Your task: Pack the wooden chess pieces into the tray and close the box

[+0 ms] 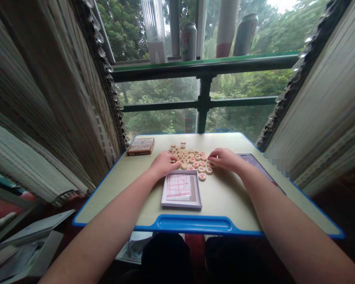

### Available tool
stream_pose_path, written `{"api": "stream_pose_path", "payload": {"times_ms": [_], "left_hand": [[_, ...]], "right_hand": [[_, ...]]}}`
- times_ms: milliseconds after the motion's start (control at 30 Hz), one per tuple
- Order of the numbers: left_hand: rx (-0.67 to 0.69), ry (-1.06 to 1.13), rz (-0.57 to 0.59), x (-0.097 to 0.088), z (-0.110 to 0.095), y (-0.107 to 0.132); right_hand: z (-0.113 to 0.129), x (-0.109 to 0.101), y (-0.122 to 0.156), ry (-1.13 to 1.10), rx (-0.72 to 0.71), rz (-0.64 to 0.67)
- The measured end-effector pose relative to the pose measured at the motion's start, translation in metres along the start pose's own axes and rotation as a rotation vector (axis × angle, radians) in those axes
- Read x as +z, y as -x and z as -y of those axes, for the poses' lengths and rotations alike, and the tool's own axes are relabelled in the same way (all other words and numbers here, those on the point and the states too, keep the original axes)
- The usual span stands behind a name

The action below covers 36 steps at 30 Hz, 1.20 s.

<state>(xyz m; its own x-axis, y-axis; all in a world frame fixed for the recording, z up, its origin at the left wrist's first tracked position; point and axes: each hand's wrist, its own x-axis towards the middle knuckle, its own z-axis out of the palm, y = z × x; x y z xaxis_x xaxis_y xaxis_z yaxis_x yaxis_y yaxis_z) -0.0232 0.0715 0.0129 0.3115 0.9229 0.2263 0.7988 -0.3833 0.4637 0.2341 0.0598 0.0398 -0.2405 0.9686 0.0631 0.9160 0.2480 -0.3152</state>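
Note:
Several round wooden chess pieces (191,156) with red and dark characters lie spread on a small beige table with a blue rim (195,225). My left hand (165,162) rests on the left edge of the pile, fingers curled over pieces. My right hand (225,158) sits at the right edge of the pile, fingertips pinched at a piece. In front of the pile lies a shallow pale tray (182,204) holding a folded white sheet with a red grid (178,186).
A brown box lid (141,146) lies at the table's far left. A dark tablet (256,165) sits under my right forearm. Woven blinds flank a window whose sill holds cans (189,41) and cups. Papers lie on the floor at left.

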Motion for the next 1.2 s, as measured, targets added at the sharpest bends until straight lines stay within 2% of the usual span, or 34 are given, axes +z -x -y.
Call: {"api": "stream_pose_path", "payload": {"times_ms": [133, 233, 433, 600, 733, 800, 967, 1200], "left_hand": [[-0.011, 0.049, 0.003, 0.0, -0.001, 0.0], [0.004, 0.11, 0.009, -0.002, -0.003, 0.001], [0.133, 0.145, -0.015, 0.001, 0.0, 0.0], [0.104, 0.176, 0.027, 0.003, 0.001, 0.0], [0.099, 0.175, 0.016, -0.001, -0.002, 0.001], [0.14, 0.141, 0.026, -0.003, -0.004, 0.001], [0.301, -0.021, 0.145, -0.007, -0.001, 0.001], [0.254, -0.067, 0.115, -0.01, 0.008, -0.002]], "right_hand": [[-0.002, 0.0, -0.002, -0.005, 0.009, -0.122], [-0.005, 0.002, -0.003, 0.024, 0.027, -0.161], [-0.005, 0.008, -0.004, 0.044, -0.025, -0.159], [-0.003, 0.005, -0.002, 0.061, -0.028, -0.149], [-0.002, 0.003, 0.0, 0.076, -0.027, -0.14], [-0.002, 0.003, 0.0, 0.076, -0.025, -0.134], [-0.001, 0.004, 0.0, 0.076, -0.001, -0.112], [-0.001, 0.004, 0.001, 0.089, -0.001, -0.101]]}}
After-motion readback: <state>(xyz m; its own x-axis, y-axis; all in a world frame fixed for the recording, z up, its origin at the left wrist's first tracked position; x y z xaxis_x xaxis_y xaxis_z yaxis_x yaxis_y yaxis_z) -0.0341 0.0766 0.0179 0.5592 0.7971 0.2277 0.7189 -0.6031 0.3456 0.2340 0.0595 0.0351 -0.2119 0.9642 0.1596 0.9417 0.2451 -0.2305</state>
